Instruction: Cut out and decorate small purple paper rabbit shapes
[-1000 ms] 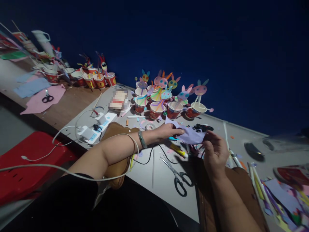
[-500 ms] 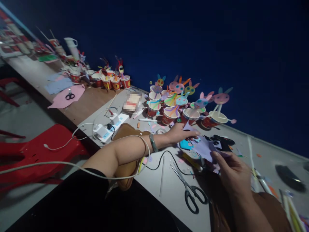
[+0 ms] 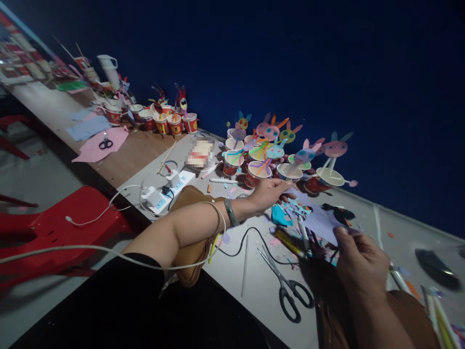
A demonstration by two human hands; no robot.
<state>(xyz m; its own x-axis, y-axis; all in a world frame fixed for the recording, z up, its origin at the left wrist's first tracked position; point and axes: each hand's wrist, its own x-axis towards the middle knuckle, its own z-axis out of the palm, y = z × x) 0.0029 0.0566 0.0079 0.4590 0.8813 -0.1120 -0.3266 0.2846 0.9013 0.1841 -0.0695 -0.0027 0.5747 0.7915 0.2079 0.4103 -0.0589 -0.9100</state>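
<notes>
A sheet of light purple paper (image 3: 320, 219) is stretched above the cluttered table. My left hand (image 3: 268, 195), with a bracelet at its wrist, is closed on the sheet's far left end. The near right end is pinched between the thumb and fingers of my right hand (image 3: 361, 259). Below the sheet lie cut pieces of blue paper (image 3: 281, 215) and other small scraps, partly covered by it. A pair of scissors (image 3: 282, 279) with black handles rests on the table nearer to me, blades slightly apart.
Paper cups with rabbit-faced paper figures (image 3: 258, 170) line the wall. To the left are a power strip (image 3: 178, 189) with plugs, a red chair (image 3: 82, 223) and pink paper (image 3: 118, 145) under small scissors. A white cable (image 3: 109, 248) crosses over my left arm.
My right hand has moved right and my left hand slightly up. The purple paper, bent before, is now spread flatter between them, and more blue scraps show below it.
</notes>
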